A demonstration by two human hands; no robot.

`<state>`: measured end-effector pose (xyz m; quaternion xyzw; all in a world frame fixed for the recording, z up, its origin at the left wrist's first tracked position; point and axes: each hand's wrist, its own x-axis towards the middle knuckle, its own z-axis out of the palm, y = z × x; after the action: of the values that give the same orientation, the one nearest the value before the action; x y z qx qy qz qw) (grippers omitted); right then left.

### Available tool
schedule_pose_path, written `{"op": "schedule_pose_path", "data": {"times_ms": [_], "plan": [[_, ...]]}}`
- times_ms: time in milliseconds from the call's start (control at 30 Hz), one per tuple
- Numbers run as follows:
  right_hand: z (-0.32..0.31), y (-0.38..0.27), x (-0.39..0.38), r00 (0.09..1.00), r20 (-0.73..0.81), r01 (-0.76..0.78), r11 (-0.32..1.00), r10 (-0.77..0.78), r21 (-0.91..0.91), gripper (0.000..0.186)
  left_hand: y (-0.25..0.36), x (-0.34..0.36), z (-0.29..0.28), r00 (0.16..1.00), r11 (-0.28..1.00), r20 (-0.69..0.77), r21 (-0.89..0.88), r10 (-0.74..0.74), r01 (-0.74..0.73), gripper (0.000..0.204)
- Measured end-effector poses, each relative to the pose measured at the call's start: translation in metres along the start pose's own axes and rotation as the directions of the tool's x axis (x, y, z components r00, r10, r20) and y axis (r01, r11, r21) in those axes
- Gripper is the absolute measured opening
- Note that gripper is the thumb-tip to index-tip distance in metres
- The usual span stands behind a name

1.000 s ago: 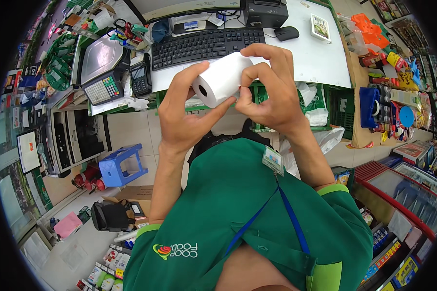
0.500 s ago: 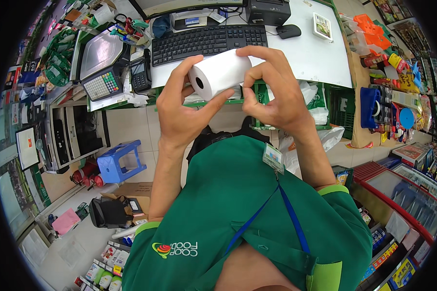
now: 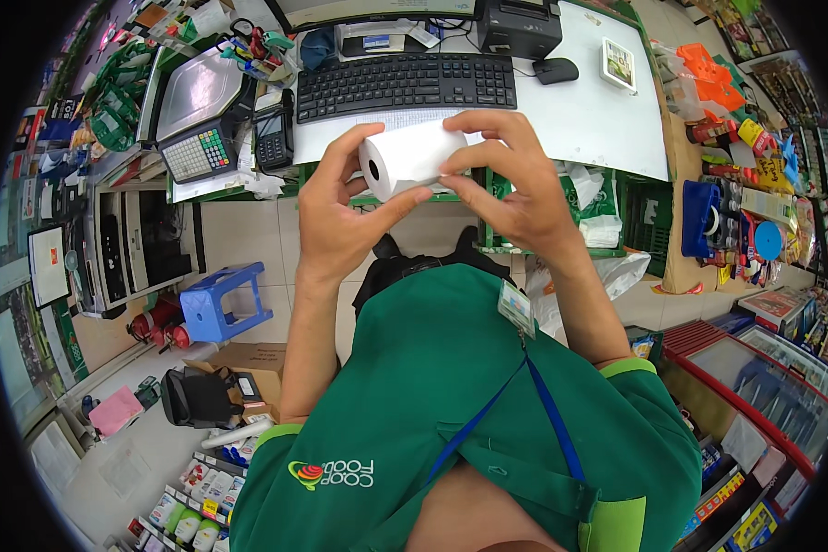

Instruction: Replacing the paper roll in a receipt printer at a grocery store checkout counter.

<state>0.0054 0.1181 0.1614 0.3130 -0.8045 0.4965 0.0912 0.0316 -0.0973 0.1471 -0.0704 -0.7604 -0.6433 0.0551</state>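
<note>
A white paper roll (image 3: pixel 405 156) with a dark hollow core is held up between both hands at the near edge of a white counter (image 3: pixel 600 127). My left hand (image 3: pixel 339 221) grips it from the left, thumb underneath and fingers curved up around that end. My right hand (image 3: pixel 515 193) holds the right end, index finger over the top, with another fingertip against the side and the thumb low at the roll's bottom edge. Just beyond the roll lie a printed sheet (image 3: pixel 382 120) and a black keyboard (image 3: pixel 405 87).
Around the counter are a black mouse (image 3: pixel 555 71), a printer (image 3: pixel 520 28), a card terminal (image 3: pixel 274 138) and a scale (image 3: pixel 202 97). Packaged goods (image 3: pixel 745 138) and a glass-topped freezer (image 3: pixel 754 377) sit at the right. A blue stool (image 3: pixel 221 308) stands left, above a cardboard box (image 3: pixel 253 363).
My right thumb and fingertips have shifted from a curled position at the roll's side onto its lower right part. The roll moved up slightly, then back down.
</note>
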Motion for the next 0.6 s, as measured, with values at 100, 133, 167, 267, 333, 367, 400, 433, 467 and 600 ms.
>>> {"op": "schedule_pose_path", "data": {"times_ms": [100,133,167,267,333,367,400,433,467,600], "plan": [[0.006,0.000,0.001,0.996,0.075,-0.053,0.996,0.048,0.071,0.014,-0.006,-0.005,-0.011,0.998,1.000,0.058,0.003,0.004,-0.004,0.068],[0.008,0.001,0.002,0.996,0.081,-0.050,0.996,0.044,0.073,0.014,-0.008,-0.006,-0.015,0.999,1.000,0.051,0.003,0.004,-0.004,0.068],[0.010,0.001,0.004,0.990,0.134,-0.062,0.993,0.048,0.102,0.013,-0.010,-0.006,-0.020,0.996,1.000,0.084,0.022,-0.009,0.008,0.067],[0.017,0.003,0.008,0.973,0.220,-0.101,0.984,0.066,0.150,0.009,-0.014,-0.008,-0.033,0.990,0.998,0.133,0.047,-0.041,0.035,0.066],[0.021,0.005,0.011,0.964,0.254,-0.126,0.978,0.080,0.169,0.007,-0.015,-0.009,-0.042,0.987,0.997,0.147,0.053,-0.060,0.052,0.066],[0.022,0.006,0.013,0.951,0.301,-0.112,0.985,0.069,0.128,0.012,-0.016,-0.010,-0.047,0.975,0.992,0.192,0.076,-0.111,0.098,0.066],[0.024,0.008,0.016,0.940,0.338,-0.089,0.991,0.052,0.097,0.016,-0.017,-0.010,-0.051,0.960,0.987,0.236,0.087,-0.151,0.134,0.067],[0.027,0.009,0.018,0.933,0.355,-0.093,0.992,0.057,0.085,0.016,-0.018,-0.011,-0.055,0.960,0.985,0.229,0.095,-0.162,0.144,0.067],[0.030,0.011,0.020,0.930,0.319,-0.283,0.911,0.184,0.299,0.023,-0.020,-0.011,-0.059,0.956,0.983,0.234,0.093,-0.175,0.157,0.066],[0.052,0.017,0.025,0.913,0.354,-0.310,0.907,0.201,0.284,0.052,-0.034,-0.011,-0.068,0.952,0.968,0.185,-0.022,-0.242,0.250,0.065]]}}
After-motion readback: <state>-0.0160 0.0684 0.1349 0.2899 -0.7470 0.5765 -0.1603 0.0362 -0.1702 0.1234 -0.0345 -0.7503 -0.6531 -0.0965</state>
